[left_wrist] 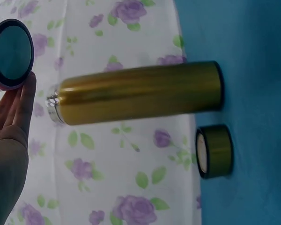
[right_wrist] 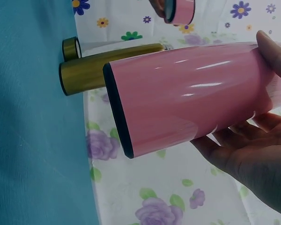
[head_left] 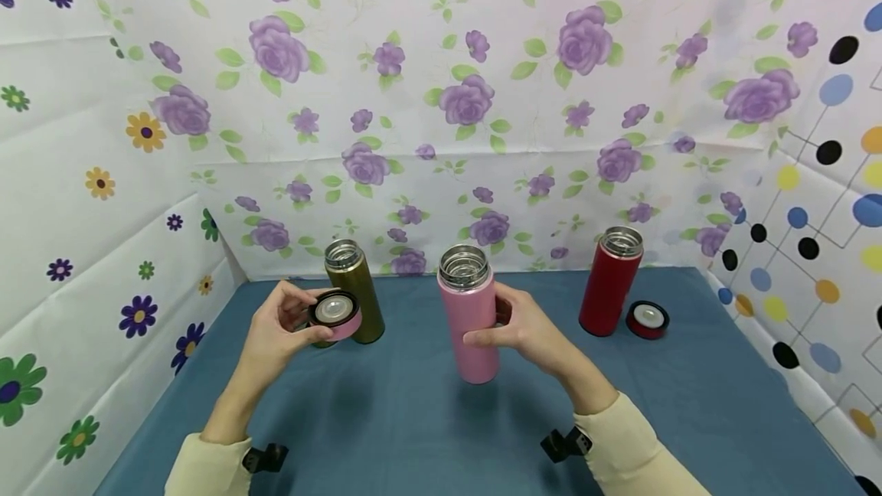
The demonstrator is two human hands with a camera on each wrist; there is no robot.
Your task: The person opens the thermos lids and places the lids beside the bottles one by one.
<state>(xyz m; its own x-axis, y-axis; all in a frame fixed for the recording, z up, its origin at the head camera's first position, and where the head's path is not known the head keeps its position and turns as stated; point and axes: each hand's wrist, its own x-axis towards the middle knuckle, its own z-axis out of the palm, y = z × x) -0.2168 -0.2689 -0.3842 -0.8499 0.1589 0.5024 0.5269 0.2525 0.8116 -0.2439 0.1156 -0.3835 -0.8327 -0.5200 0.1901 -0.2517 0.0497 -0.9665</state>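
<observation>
My right hand (head_left: 527, 327) grips a pink thermos bottle (head_left: 468, 327) round its side. The bottle is upright, its steel mouth uncovered, and the right wrist view shows its dark base (right_wrist: 118, 112) raised off the table. In my left hand (head_left: 276, 327) is a pink lid (head_left: 344, 321), pinched between thumb and fingers with its pale inner side facing up toward the head camera. Behind that lid stands an olive-gold thermos bottle (head_left: 363, 301) without a lid. Its olive lid (left_wrist: 218, 151) lies beside it on the table, mostly hidden by the left hand in the head view.
A red thermos bottle (head_left: 611, 282) stands open-mouthed at the back right, its red lid (head_left: 648, 320) on the table just right of it. The blue table (head_left: 413, 435) ends at a flowered cloth wall (head_left: 413, 121). Patterned cloth hangs on both sides.
</observation>
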